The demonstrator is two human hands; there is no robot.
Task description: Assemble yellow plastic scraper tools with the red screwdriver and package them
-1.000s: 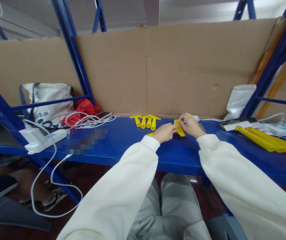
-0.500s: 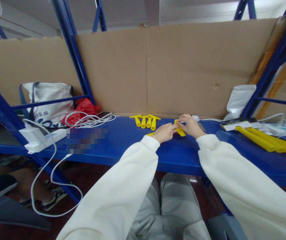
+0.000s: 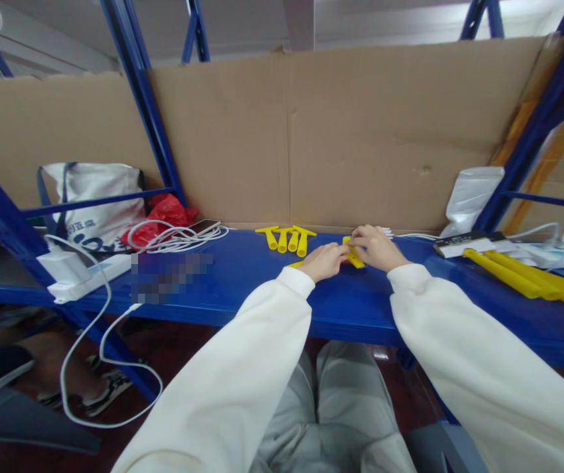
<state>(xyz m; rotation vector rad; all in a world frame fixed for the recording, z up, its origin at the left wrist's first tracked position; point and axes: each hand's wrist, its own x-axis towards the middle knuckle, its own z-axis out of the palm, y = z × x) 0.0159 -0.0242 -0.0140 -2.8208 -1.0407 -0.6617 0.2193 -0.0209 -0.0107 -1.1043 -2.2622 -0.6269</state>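
Both hands are together on a yellow T-shaped plastic piece (image 3: pixel 355 258) lying low over the blue shelf. My left hand (image 3: pixel 325 261) is closed around its stem, and a bit of yellow shows past the heel of that hand. With bent fingers, my right hand (image 3: pixel 376 249) grips the crossbar end from the other side. The fingertips meet near the middle, and what they press there is partly hidden. Just behind my left hand, several matching yellow T-shaped pieces (image 3: pixel 292 242) lie in a row, their hollow tube ends facing me.
Long yellow tubes (image 3: pixel 533 279) lie at the right beside a white-and-black packet (image 3: pixel 464 245). A cardboard panel (image 3: pixel 361 131) stands behind the blue shelf (image 3: pixel 252 289). Leftward are coiled white cables (image 3: pixel 178 238), a power strip (image 3: pixel 89 277) and a cloth bag (image 3: pixel 97 203). Another person's legs show at lower left.
My right hand has shifted very slightly, its back and wrist a little more to the right. My left hand and the yellow T-shaped piece stay nearly where they were.
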